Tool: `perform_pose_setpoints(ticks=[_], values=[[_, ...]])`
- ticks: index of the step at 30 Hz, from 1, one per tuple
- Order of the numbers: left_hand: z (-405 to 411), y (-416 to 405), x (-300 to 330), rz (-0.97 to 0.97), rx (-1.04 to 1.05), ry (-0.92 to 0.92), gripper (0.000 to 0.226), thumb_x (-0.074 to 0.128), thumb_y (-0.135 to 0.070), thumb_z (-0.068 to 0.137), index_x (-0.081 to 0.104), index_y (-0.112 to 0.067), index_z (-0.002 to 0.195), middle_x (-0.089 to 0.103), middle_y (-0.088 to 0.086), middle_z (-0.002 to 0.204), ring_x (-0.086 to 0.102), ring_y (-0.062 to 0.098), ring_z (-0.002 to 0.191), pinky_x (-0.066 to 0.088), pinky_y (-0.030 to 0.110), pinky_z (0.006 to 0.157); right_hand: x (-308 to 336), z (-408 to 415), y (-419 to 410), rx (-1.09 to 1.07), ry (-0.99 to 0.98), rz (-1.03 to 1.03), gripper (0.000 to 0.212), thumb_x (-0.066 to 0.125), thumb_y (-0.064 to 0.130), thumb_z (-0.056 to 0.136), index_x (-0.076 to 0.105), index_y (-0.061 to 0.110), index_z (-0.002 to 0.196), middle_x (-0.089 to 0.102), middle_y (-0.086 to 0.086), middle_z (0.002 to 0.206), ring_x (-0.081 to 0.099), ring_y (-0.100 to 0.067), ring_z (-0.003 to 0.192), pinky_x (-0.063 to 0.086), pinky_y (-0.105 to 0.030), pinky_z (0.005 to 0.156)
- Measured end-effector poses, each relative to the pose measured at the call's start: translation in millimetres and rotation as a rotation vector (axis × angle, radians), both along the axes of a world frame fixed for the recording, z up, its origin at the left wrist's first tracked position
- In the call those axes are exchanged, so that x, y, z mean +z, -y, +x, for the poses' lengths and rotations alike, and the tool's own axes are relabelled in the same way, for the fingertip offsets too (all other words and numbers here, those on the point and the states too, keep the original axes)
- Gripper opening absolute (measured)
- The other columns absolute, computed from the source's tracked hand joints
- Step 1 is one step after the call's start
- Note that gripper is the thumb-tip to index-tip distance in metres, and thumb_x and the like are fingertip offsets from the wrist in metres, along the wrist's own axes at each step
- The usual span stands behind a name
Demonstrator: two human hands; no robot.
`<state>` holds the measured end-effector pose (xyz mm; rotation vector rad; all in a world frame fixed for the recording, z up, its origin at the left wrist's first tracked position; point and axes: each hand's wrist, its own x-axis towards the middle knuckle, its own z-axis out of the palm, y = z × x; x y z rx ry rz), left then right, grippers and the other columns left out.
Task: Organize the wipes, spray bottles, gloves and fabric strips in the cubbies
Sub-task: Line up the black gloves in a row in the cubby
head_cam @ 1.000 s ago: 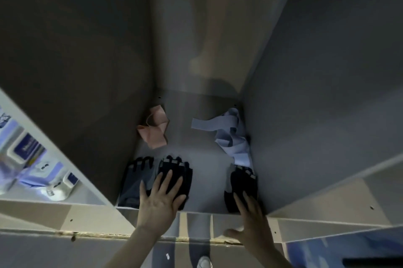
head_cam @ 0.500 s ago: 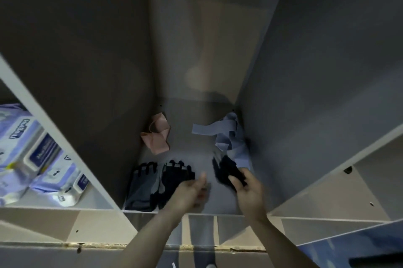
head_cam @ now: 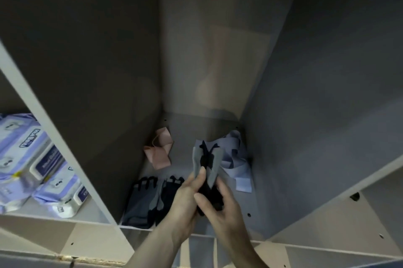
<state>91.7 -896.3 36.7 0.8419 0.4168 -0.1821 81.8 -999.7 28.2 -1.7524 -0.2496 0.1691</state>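
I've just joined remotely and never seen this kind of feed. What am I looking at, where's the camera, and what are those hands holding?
There is no machine: a person works bare-handed, filmed by one wide-angle camera on their head, looking down into a cubby. The left hand and right hand together hold a black-and-grey glove above the cubby floor. On the floor lie two more gloves at the front left, a pink strip behind them, and a pale blue strip on the right. Wipe packs sit in the cubby to the left.
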Motion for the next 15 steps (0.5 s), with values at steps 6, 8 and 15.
perform_pose_setpoints(ticks=[6,8,15], values=[[0.3,-17.1,12.8,-0.107,0.061,-0.078,0.042,0.051,-0.034,0.092,0.062,-0.004,0.12,0.069,0.02,0.111,0.066,0.034,0.104,0.051,0.044,0.089,11.5,23.9,14.7,-0.29,-0.31,0.428,0.024,0.055,0.013,0.091,0.068,0.016,0.11,0.073,-0.007,0.109,0.068,-0.017,0.101,0.054,-0.028,0.083],[-0.1,-27.1,14.3,-0.16,0.059,-0.079,0.045,0.051,-0.037,0.091,0.062,-0.005,0.122,0.068,0.02,0.115,0.063,0.034,0.109,0.05,0.043,0.09,22.7,30.7,25.6,-0.281,-0.426,0.69,0.049,0.064,0.017,0.075,0.061,0.003,0.122,0.067,-0.016,0.119,0.065,-0.024,0.108,0.057,-0.032,0.084],[-5.6,-42.4,27.5,-0.286,-0.014,0.013,0.047,0.051,-0.034,0.084,0.064,-0.006,0.12,0.065,0.017,0.121,0.064,0.029,0.109,0.049,0.043,0.096,45.3,39.2,41.9,-0.185,-0.32,0.722,0.034,0.046,0.009,0.088,0.062,0.011,0.118,0.073,-0.005,0.107,0.067,-0.019,0.102,0.059,-0.025,0.072]])
